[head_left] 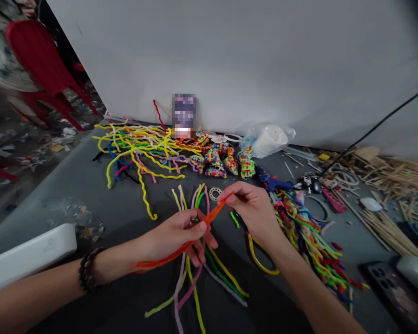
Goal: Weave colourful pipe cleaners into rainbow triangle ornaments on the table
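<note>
Between my two hands stretches an orange pipe cleaner (214, 213), which looks doubled or twisted near its upper end. The thumb and fingers of my left hand (184, 229) pinch it, and its tail (160, 263) runs back under my wrist. My right hand (252, 206) pinches the upper end with its fingertips. Below my left hand several yellow, green, pink and lilac pipe cleaners (226, 273) fan out above and below the fingers; whether the lower fingers hold them is hidden. A small round disc with holes (215, 194) lies just beyond my right fingertips.
Loose pipe cleaners (142, 144) pile up at the back left, beside colourful beaded pieces (214, 162) and a plastic bag (271, 139). To the right are a blue glue gun (273, 181), mixed pipe cleaners (310, 236) and wooden sticks (386, 222). A white box (31, 255) sits at left.
</note>
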`<state>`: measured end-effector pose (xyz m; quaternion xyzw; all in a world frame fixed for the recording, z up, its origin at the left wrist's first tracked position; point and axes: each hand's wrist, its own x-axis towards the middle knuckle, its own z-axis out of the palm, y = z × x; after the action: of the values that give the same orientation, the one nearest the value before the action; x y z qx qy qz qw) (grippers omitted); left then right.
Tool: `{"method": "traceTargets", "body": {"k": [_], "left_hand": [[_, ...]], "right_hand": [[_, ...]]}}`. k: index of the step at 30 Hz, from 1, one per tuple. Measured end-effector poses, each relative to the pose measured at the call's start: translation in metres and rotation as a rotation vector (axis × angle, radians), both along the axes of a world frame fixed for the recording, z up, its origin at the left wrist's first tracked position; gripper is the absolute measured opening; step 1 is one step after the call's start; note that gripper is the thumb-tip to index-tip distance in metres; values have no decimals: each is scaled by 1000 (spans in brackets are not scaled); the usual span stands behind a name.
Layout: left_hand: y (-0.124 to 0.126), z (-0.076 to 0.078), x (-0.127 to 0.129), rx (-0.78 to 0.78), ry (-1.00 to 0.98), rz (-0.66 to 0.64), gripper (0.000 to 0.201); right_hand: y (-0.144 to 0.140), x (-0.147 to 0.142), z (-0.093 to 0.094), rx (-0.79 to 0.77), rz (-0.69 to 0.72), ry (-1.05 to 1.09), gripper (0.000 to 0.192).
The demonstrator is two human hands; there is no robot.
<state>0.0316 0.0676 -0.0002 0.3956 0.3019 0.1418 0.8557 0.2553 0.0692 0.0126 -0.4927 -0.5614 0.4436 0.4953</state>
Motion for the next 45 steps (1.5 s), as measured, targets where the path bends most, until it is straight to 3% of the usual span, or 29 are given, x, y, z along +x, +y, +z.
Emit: {"method": "traceTargets", "body": {"k": [4,10,12,16,18,22,25,28,35,37,40,43,45], "left_hand": [[0,1,-3,71,62,-35,38],[-1,4,-2,105,128,26,26],[-1,10,-1,232,134,69,27],[-12,21,-3,722,232,117,30],[-22,23,-5,822,246,101,31],[-33,20,-3,588,185,80,30],[-29,14,1,400,181,5,28],[-22,11,4,367,220,-42,30],[-36,16,-3,1032,339,183,23],[-43,14,-3,1123,310,196,23],[-45,14,-2,972,340,90,22],[-31,21,-3,601,330,7,29],[-17,27,-6,379,245,32,35]], "right_hand": [[0,-1,0,-19,-30,121,18],[1,-4,4,-99,-52,427,28],[1,-9,6,-175,-77,583,29],[-2,-25,10,-331,-122,901,33],[-5,-31,13,-365,-90,977,32],[-7,-26,21,-372,-28,961,30],[-3,-8,25,-316,-126,926,31],[3,7,24,-285,-182,898,30],[10,4,20,-223,-212,898,31],[9,1,20,-240,-205,901,31],[9,4,21,-272,-212,834,31],[9,13,23,-290,-211,739,32],[8,16,23,-322,-175,707,32]]}}
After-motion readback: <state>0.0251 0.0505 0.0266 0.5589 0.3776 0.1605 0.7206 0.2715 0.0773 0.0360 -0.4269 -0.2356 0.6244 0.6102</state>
